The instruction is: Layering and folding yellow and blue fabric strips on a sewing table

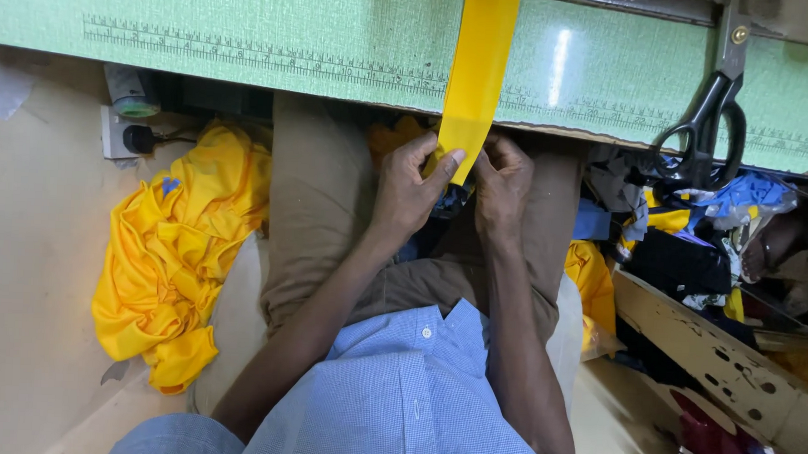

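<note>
Left hand (408,189), right hand (501,188) both pinching lower end of yellow fabric strip (477,71) hanging off green cutting table (249,30); black scissors (710,113) on table, well right

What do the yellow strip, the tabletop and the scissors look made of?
Yellow strip: looks like woven fabric, matte; it hangs limp and folds where the left hand and right hand pinch its end.
Tabletop: probably a green vinyl or laminate sheet with a fine texture and a glossy glare patch.
Scissors: black handles, likely plastic or painted metal; the blade looks like steel.
</note>
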